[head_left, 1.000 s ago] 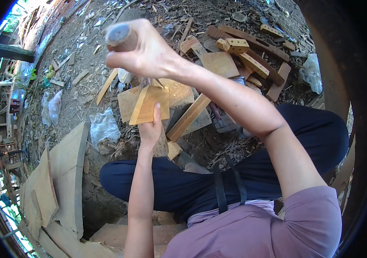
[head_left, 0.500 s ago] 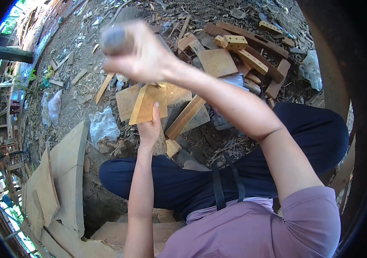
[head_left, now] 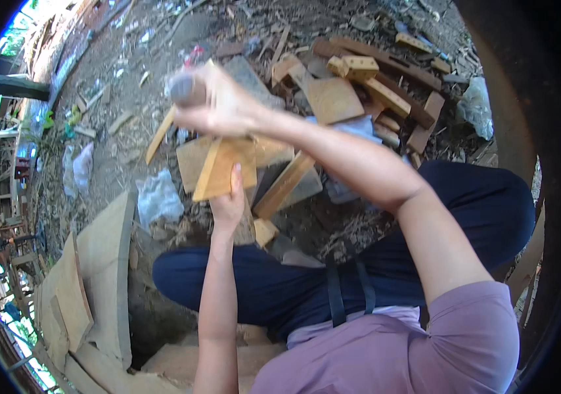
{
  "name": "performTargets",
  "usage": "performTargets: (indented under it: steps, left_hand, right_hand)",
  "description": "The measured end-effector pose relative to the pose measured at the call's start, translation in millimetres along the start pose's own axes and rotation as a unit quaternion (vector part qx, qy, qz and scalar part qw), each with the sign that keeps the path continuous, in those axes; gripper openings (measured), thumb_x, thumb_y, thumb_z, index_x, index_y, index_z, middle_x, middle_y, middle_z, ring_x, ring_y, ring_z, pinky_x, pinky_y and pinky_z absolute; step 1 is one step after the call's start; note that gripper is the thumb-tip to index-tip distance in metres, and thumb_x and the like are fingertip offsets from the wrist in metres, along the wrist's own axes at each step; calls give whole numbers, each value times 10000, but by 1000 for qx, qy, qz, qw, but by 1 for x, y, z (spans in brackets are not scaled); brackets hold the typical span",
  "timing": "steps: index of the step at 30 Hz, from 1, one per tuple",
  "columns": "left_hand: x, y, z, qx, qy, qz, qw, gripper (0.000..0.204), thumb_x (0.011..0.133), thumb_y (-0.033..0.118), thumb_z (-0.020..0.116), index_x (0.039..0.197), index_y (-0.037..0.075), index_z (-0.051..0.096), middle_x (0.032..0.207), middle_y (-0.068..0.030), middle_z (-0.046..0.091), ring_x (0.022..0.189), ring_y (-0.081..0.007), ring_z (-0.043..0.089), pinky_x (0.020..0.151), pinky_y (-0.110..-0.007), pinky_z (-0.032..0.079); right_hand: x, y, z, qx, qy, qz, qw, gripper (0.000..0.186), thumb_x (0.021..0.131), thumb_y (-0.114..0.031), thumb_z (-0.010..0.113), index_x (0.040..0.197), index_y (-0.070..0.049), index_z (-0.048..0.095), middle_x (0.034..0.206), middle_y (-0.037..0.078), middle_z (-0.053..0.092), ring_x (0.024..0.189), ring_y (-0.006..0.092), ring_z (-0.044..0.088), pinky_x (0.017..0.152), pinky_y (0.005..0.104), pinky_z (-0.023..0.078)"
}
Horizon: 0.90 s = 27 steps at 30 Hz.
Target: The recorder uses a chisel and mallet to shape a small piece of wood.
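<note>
My left hand [head_left: 229, 205] grips a yellowish, slant-edged wooden block [head_left: 228, 172] from its near end, thumb lying along the top face. The block is held over flat boards [head_left: 192, 156] on the ground. Above its far end, my right hand [head_left: 228, 105] is closed round a tool handle [head_left: 187, 89] with a dark, rounded butt. Motion blurs this hand, and the tool's working end is hidden, so its kind cannot be made out. A narrow brown wooden bar [head_left: 285, 184] leans just right of the block.
Beyond my right forearm lies a pile of wooden offcuts [head_left: 385, 92], including a block with holes [head_left: 359, 67]. Clear plastic bags [head_left: 159, 197] lie on the littered dirt. Large pale boards [head_left: 103, 269] stand at the left, near my bent knee [head_left: 182, 272].
My right hand has come slightly down and to the right with the tool. The block in my left hand has shifted a little nearer to me.
</note>
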<state>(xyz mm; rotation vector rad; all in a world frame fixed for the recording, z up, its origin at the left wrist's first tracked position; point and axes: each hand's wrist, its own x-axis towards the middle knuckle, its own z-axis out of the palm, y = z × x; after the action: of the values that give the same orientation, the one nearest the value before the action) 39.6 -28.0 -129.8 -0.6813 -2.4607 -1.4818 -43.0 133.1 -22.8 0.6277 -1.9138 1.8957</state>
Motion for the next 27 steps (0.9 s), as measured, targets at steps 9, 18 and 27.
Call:
performTargets:
  steps: [9, 18, 27]
  left_hand:
    - [0, -5, 2, 5, 4, 7, 1000, 201, 954, 107, 576, 1072, -50, 616, 985, -141, 669, 856, -242, 637, 774, -343, 490]
    - [-5, 2, -9, -5, -15, -53, 998, 222, 954, 115, 578, 1095, -54, 608, 1011, -142, 671, 915, -247, 638, 820, -359, 488]
    - [-7, 3, -13, 9, -45, -74, 996, 243, 961, 134, 570, 1121, -46, 605, 1049, -155, 665, 945, -259, 641, 828, -360, 488]
  right_hand:
    - [-11, 11, 4, -15, 29, -55, 998, 155, 718, -196, 649, 712, -77, 550, 619, 12, 541, 564, 114, 511, 528, 290, 432]
    - [9, -34, -8, 30, 40, -34, 998, 130, 727, -136, 653, 697, -41, 569, 585, 5, 544, 499, 81, 509, 465, 258, 416]
    - [11, -41, -7, -2, -13, -36, 999, 146, 716, -121, 664, 689, -36, 548, 589, -19, 509, 538, 74, 464, 505, 265, 383]
